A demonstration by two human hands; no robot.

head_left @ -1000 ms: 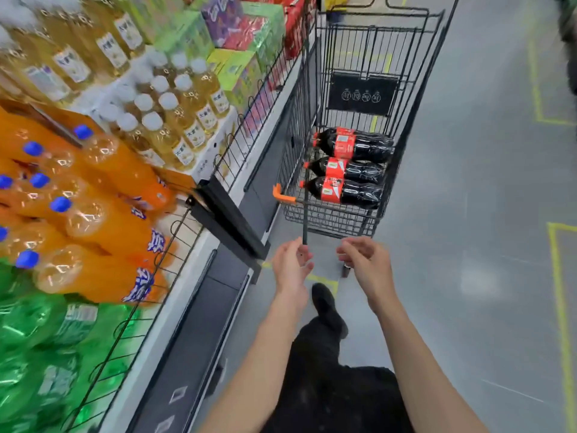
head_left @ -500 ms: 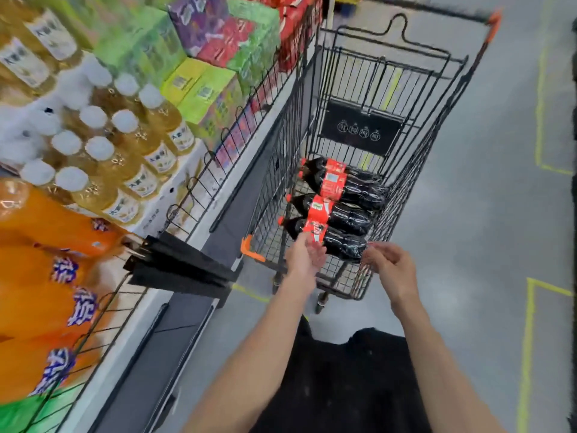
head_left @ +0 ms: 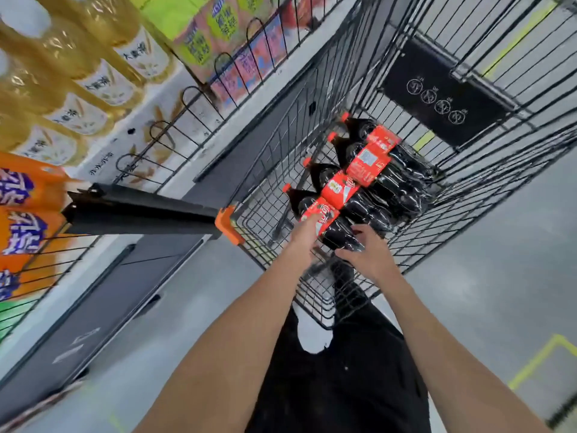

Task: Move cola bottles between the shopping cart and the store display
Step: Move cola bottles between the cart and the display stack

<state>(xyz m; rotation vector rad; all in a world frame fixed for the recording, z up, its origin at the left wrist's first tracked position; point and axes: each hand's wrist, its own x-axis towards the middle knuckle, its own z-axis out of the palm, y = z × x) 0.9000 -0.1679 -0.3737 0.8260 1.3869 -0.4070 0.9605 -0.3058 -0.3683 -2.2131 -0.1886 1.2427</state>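
Several cola bottles with red labels and red caps lie side by side on the floor of the black wire shopping cart (head_left: 312, 120). The nearest cola bottle (head_left: 337, 229) is between my hands. My left hand (head_left: 307, 234) reaches into the cart with its fingers straight on that bottle's red label. My right hand (head_left: 367, 253) lies with spread fingers over the dark lower end of the same bottle, the thumb under its edge. The other cola bottles (head_left: 390, 182) lie untouched behind it.
The store display runs along the left: yellow tea bottles (head_left: 93, 73), orange soda bottles (head_left: 22, 214), colourful boxes (head_left: 218, 35) behind a low wire fence. A black shelf bar (head_left: 140, 210) juts toward the cart's orange corner (head_left: 227, 226). Grey floor with yellow lines (head_left: 543, 360) lies to the right.
I have stepped up to the cart and leaned over it. Both hands went from in front of the cart's rear edge down into the basket onto the nearest cola bottle.
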